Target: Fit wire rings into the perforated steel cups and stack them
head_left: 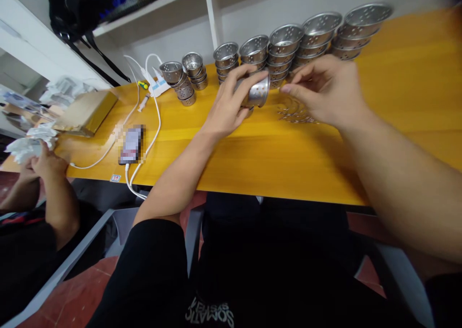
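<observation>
Strainer cup (257, 91) above yellow table (252, 150).

The person works with both forearms bare, the left hand (231, 104) and right hand (327, 90) without gloves, rings or a watch, and wears black shorts and a black top with pale lettering at the hem, seemingly upside down from here.

A small perforated steel cup (257, 91) lies tipped sideways, mouth toward three o'clock, gripped above the desk (252, 150).
</observation>
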Motion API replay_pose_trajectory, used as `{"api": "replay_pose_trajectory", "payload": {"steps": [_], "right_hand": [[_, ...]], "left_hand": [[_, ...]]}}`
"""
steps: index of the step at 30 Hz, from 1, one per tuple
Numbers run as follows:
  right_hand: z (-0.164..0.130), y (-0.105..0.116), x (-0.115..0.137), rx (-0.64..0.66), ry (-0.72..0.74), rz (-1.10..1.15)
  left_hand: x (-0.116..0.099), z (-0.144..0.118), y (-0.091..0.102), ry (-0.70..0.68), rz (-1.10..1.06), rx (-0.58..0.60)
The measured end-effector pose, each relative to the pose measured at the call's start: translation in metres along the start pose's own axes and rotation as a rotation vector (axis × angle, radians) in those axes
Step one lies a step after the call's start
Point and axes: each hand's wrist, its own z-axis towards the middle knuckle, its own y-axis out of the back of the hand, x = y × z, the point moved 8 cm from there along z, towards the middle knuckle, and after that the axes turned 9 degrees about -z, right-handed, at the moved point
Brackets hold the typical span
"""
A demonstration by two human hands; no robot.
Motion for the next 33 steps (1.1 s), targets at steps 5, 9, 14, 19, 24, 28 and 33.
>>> {"api": "replay_pose_trajectory", "payload": {"steps": [5, 9, 14, 19, 24, 28, 33], "right_hand": [[0.003, -0.004, -0.035, 0.188, 0.024, -0.360], [-0.003, -0.029, -0.071, 0.502, -0.009, -0.479], [-0.007, -0.035, -0.060, 0.488, 0.037, -0.481], [-0.011, -0.030, -0.006, 0.266, 0.139, -0.320], [-0.017, -0.048, 0.014, 0.290, 0.229, -0.157], [-0.016, -0.056, 0.011, 0.305, 0.252, -0.142], [-0.016, -0.059, 0.012, 0.310, 0.251, -0.154]], "left_hand": [[0.048, -0.014, 0.022, 0.231, -0.135, -0.280], [0.095, -0.024, 0.020, 0.260, -0.143, -0.301], [0.126, -0.031, 0.019, 0.323, -0.237, -0.399], [0.105, -0.024, 0.002, 0.278, -0.238, -0.289], [0.088, -0.019, -0.012, 0.234, -0.217, -0.219], [0.089, -0.015, -0.018, 0.207, -0.219, -0.213], [0.093, -0.012, -0.022, 0.209, -0.219, -0.222]]}}
